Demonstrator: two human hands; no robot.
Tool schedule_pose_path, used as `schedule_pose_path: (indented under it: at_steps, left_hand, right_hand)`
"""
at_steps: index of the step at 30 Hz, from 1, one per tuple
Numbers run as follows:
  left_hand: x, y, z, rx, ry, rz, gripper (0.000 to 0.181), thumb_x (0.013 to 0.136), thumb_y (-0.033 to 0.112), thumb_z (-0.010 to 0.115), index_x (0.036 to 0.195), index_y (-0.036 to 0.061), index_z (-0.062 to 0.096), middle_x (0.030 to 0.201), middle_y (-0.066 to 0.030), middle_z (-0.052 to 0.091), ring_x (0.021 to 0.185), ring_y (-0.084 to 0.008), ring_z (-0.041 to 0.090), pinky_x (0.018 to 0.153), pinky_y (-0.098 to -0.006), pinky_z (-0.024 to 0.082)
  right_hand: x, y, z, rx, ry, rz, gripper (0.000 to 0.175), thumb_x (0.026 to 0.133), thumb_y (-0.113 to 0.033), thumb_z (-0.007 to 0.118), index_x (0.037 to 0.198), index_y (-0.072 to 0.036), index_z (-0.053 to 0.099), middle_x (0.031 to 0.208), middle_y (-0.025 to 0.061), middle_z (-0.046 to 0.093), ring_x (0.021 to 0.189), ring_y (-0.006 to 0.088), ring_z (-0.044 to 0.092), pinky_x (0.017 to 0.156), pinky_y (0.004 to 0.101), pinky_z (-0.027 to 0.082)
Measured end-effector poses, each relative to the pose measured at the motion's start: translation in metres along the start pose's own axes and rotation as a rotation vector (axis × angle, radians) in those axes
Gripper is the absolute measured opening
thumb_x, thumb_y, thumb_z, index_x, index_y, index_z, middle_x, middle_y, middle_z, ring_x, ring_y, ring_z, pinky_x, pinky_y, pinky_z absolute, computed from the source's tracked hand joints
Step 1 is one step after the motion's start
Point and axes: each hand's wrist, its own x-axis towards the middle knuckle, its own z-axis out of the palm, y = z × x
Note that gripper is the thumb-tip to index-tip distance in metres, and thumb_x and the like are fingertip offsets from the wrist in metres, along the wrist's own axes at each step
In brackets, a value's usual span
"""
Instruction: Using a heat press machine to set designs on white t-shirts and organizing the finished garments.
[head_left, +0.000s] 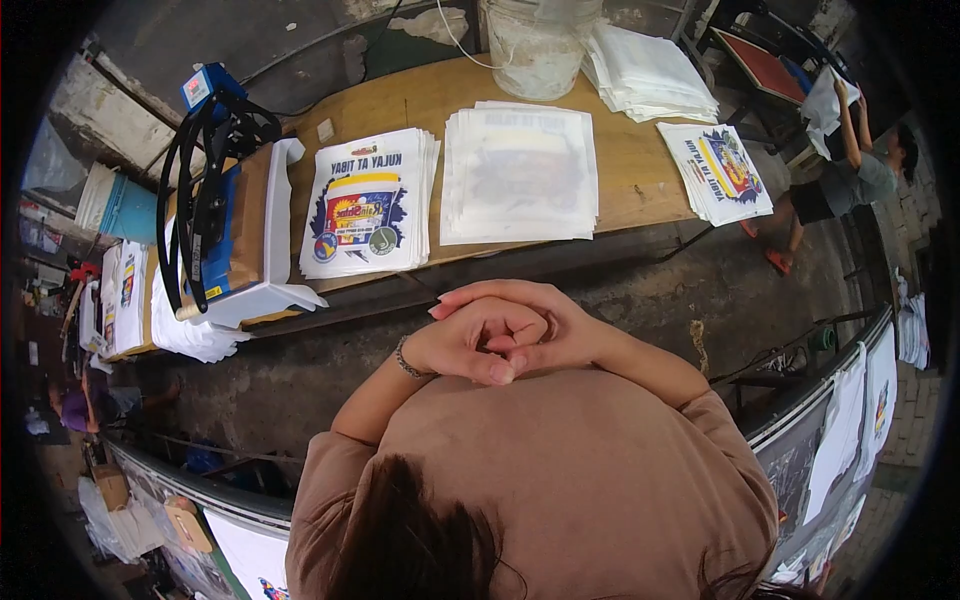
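My left hand (457, 341), with a bracelet at its wrist, and my right hand (551, 319) are clasped together in front of my chest, fingers folded over each other. No object shows in either. Beyond them, on the wooden table (637, 191), lies a stack of blank-backed transfer sheets (520, 176) with a faint print showing through. Left of it is a stack of printed transfer sheets (360, 206) with mirrored lettering and a paint-bucket picture. A smaller printed stack (716, 172) lies at the table's right. At the left stands a heat press (225, 217) with a black lever frame and blue control box.
A stained white bucket (536, 52) and a pile of white sheets (649, 71) stand at the table's back. White cloth (187, 322) hangs by the press. A person (855, 180) at the far right holds white fabric; another person (82, 405) is at the far left. Racks flank me.
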Motion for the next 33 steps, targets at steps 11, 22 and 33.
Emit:
schedule_pose_path:
  at_steps: [11,22,33]
  left_hand:
    - [0.008,0.001,0.003,0.003,-0.010,0.018,0.042,0.085,0.033,0.067,0.073,0.0116,0.032,0.059,-0.0076,0.052,0.043,-0.0110,0.050,0.038,-0.0199,0.038]
    - [0.011,0.001,0.000,0.085,0.061,0.127,0.068,0.096,0.047,0.040,0.042,0.0067,0.044,0.040,-0.0072,0.050,0.038,-0.0134,0.053,0.039,-0.0225,0.039]
    - [0.005,0.002,-0.003,0.050,0.006,0.160,0.075,0.095,0.056,0.037,0.063,-0.0057,0.065,0.039,-0.0043,0.049,0.027,-0.0083,0.042,0.029,-0.0210,0.036]
  right_hand:
    - [-0.002,0.000,-0.004,-0.120,0.016,-0.050,0.059,0.082,-0.022,0.069,0.131,0.001,0.047,0.125,0.0174,0.056,0.114,0.0252,0.056,0.096,0.0365,0.044]
    - [-0.002,0.007,-0.005,0.087,0.025,0.256,0.068,0.077,-0.027,0.074,0.131,0.001,0.044,0.133,0.0178,0.049,0.122,0.0224,0.048,0.101,0.0352,0.040]
    - [-0.003,0.009,0.001,0.088,0.072,0.134,0.059,0.078,-0.014,0.075,0.128,-0.003,0.045,0.121,0.0074,0.055,0.112,0.0151,0.052,0.096,0.0303,0.042]
